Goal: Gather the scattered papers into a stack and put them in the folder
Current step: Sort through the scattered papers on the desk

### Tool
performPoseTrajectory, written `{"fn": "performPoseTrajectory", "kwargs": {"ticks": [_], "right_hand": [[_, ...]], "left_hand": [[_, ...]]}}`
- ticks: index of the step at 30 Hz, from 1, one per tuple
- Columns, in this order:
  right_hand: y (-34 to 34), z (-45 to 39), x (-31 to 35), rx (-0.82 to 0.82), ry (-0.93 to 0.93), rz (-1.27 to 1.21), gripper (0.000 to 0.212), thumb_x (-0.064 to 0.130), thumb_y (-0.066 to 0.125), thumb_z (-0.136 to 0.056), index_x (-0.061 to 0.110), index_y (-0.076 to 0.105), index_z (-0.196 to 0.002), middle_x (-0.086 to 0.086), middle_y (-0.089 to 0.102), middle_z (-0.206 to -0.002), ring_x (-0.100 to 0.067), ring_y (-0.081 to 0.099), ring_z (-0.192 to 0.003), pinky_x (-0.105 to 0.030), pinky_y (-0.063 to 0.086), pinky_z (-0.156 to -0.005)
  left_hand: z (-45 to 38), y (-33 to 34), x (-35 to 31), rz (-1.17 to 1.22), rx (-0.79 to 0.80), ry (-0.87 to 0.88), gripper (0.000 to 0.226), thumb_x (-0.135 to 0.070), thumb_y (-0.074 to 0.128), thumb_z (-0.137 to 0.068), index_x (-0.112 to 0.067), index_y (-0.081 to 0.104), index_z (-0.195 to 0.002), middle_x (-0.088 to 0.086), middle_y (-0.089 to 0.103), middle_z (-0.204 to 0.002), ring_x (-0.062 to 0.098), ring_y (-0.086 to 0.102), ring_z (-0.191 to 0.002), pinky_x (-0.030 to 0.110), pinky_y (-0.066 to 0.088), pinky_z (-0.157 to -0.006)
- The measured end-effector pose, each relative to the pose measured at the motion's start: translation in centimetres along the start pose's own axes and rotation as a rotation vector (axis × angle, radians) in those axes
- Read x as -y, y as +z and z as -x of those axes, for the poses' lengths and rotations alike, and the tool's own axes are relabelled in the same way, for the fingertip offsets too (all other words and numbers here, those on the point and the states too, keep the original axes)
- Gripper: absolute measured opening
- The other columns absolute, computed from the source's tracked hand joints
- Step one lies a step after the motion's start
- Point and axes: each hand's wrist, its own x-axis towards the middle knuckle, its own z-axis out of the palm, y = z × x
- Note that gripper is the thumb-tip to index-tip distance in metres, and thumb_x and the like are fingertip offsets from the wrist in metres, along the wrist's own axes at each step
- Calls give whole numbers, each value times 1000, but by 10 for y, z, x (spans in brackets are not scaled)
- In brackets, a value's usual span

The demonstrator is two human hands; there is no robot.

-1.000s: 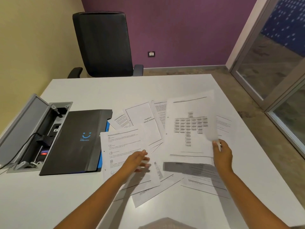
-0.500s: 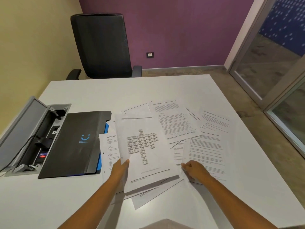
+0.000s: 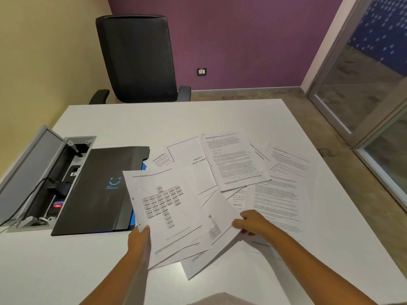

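Several printed white papers (image 3: 237, 166) lie scattered over the middle and right of the white table (image 3: 154, 119). My left hand (image 3: 139, 241) grips the lower left edge of a small stack whose top sheet carries a chart (image 3: 165, 208); the stack is lifted and tilted over the folder's right edge. My right hand (image 3: 253, 223) pinches the right edge of a sheet in that stack. A shut black folder (image 3: 99, 190) with a blue smile logo lies to the left.
An open grey cable box (image 3: 35, 179) with plugs and a black cord is set into the table at the left. A black office chair (image 3: 136, 58) stands behind the far edge. A glass door (image 3: 370, 73) is at the right.
The chart sheet went from my right hand to my left, moving left over the other sheets. My right hand dropped to the near papers and now pinches the stack's right edge.
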Motion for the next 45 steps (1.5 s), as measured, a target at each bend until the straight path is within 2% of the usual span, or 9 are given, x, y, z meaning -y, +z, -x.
{"fn": "performPoseTrajectory", "kwargs": {"ticks": [4,9,14,18,23,27,33,39,45], "right_hand": [[-25,8,11,-44,31,-174,6,20,59,-77,14,61,-78,1,66,-69,-9,63,-52,-23,46,-56],[-72,18,13,-60,16,-337,8,7,55,-80,11,53,-73,-2,62,-57,-13,58,-45,-22,46,-45],[-124,30,10,-262,25,-50,15,5,66,-75,16,60,-84,-7,62,-76,-20,61,-63,-23,47,-46],[-159,42,2,-388,55,66,15,1,64,-78,12,64,-88,-6,59,-66,-20,53,-55,-23,41,-47],[-188,61,-8,-552,68,-106,14,-4,54,-76,4,66,-74,1,40,-33,-12,30,-28,-15,22,-31],[-199,61,-10,-742,166,-389,15,-1,47,-78,7,57,-72,-9,36,-52,-18,27,-46,-22,23,-50],[-149,47,-4,-555,51,-813,28,-3,39,-85,14,50,-67,-3,50,-48,-11,47,-39,-13,39,-36],[-58,28,9,-271,-56,-496,25,0,49,-85,11,57,-107,-10,63,-98,-25,61,-82,-35,52,-72],[-41,26,14,-208,-161,-461,24,-4,49,-82,18,58,-86,7,63,-70,-12,53,-62,-21,43,-55]], "left_hand": [[-1,-1,-3,-31,-34,7,39,-14,51,-93,0,45,-129,24,54,-127,42,50,-116,49,40,-101],[-4,2,-4,-56,-42,25,40,-15,50,-93,1,44,-130,24,53,-128,42,49,-116,50,39,-101],[-2,13,-12,-11,14,58,39,-16,51,-93,-2,46,-129,22,55,-127,38,53,-109,49,42,-98],[1,25,-23,-13,41,87,41,-17,50,-94,-5,44,-132,20,55,-129,39,53,-116,50,41,-100],[3,29,-28,-19,63,101,39,-17,50,-93,-9,44,-131,18,56,-128,37,53,-115,52,42,-100],[3,26,-26,-21,57,87,41,-16,49,-94,-7,43,-133,19,55,-130,38,52,-117,52,42,-102],[19,47,-33,33,145,101,45,-17,48,-95,-7,38,-137,19,51,-135,39,50,-121,52,39,-104],[41,71,-51,71,338,182,40,-18,47,-95,-11,43,-134,16,56,-131,35,54,-117,53,41,-104],[51,68,-73,39,494,299,40,-31,52,-90,-13,53,-126,12,66,-119,30,62,-110,50,49,-94]]}}
